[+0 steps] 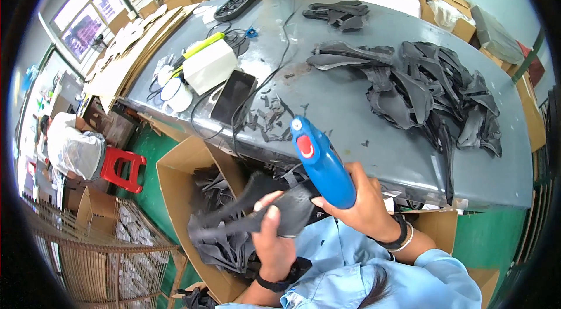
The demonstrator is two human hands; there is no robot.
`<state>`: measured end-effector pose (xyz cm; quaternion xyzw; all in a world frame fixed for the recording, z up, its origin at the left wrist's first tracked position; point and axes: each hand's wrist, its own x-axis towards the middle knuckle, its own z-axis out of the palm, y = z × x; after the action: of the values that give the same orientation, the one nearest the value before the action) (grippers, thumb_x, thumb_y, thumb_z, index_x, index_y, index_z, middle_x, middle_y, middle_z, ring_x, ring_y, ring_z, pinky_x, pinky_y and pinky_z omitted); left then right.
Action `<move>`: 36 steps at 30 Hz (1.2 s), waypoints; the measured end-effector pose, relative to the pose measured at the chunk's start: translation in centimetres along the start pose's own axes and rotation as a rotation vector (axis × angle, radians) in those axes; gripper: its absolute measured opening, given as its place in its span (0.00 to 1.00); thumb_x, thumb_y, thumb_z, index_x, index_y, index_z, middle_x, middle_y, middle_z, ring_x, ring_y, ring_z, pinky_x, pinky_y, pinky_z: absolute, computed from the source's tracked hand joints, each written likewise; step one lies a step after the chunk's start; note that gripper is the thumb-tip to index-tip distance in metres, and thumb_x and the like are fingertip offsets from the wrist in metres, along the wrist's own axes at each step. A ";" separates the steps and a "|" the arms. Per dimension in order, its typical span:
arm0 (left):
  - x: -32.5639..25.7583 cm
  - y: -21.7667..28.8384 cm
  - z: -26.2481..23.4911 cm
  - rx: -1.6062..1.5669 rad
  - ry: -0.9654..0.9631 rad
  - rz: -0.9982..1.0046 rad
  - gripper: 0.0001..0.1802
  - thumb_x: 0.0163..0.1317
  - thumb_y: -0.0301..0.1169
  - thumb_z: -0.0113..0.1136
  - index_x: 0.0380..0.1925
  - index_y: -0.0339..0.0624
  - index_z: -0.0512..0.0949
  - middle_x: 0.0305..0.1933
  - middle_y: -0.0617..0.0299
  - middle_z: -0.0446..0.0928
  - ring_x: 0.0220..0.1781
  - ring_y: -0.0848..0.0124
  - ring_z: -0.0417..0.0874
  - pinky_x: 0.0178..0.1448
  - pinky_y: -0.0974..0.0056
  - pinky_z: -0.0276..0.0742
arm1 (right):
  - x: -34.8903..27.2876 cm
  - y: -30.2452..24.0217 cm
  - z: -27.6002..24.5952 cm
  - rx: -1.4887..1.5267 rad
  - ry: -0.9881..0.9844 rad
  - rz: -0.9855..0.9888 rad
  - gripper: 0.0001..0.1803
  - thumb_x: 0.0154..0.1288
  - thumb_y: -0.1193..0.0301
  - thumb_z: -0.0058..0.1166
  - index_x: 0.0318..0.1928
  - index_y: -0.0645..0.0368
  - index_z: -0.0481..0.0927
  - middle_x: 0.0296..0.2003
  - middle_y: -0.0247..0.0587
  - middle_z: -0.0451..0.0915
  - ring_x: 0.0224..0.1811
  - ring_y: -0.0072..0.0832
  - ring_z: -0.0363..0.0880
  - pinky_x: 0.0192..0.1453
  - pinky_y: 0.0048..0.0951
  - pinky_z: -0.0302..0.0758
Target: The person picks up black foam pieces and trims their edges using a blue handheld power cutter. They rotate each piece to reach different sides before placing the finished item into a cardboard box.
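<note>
My left hand (pixel 273 246) grips a dark grey, curved moulded piece (pixel 297 209), thumb on top. The piece's left part is smeared by motion. My right hand (pixel 367 201) is wrapped round a blue handheld power tool (pixel 324 166) with a red switch. The tool's upper end points toward the table, and its lower end is close to the moulded piece, mostly hidden by my hand. Whether they touch, I cannot tell. Below my left hand, a cardboard box (pixel 173 174) holds several similar dark pieces (pixel 225 247).
Dark moulded pieces (pixel 403 99) lie heaped on the grey table (pixel 345 139), with a smaller stack (pixel 336 14) behind. Small dark scraps (pixel 269 116), a phone (pixel 234 97), a cable (pixel 281 63) and a white box (pixel 210 66) lie left. A person (pixel 73 145) sits on a red stool (pixel 123 166).
</note>
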<state>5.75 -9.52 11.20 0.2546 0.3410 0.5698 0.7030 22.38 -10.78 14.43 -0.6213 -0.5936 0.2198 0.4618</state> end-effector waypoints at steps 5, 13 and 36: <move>1.5 5.3 -1.4 0.135 0.127 0.184 0.20 0.54 0.34 0.54 0.43 0.32 0.72 0.42 0.53 0.74 0.46 0.64 0.78 0.54 0.62 0.74 | -2.5 2.6 0.0 -0.290 -0.120 -0.266 0.25 0.46 0.69 0.66 0.43 0.63 0.70 0.23 0.43 0.78 0.23 0.38 0.79 0.27 0.33 0.70; 1.2 7.8 -1.8 0.279 0.144 0.220 0.18 0.51 0.33 0.55 0.40 0.32 0.72 0.39 0.49 0.76 0.41 0.63 0.80 0.48 0.65 0.76 | -4.0 2.9 0.7 -0.330 -0.239 -0.344 0.25 0.41 0.71 0.66 0.41 0.64 0.71 0.20 0.41 0.76 0.20 0.37 0.75 0.26 0.32 0.67; 2.5 -5.0 -28.1 -0.556 0.984 0.309 0.11 0.61 0.32 0.60 0.38 0.38 0.74 0.40 0.55 0.78 0.42 0.62 0.79 0.49 0.58 0.81 | -3.6 3.2 1.2 -0.318 -0.263 -0.083 0.25 0.46 0.69 0.69 0.42 0.62 0.69 0.28 0.51 0.78 0.29 0.47 0.80 0.34 0.38 0.74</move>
<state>-12.45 -9.05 -10.90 -0.1869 0.4239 0.7851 0.4111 22.39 -13.42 10.19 -0.6271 -0.7012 0.1836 0.2851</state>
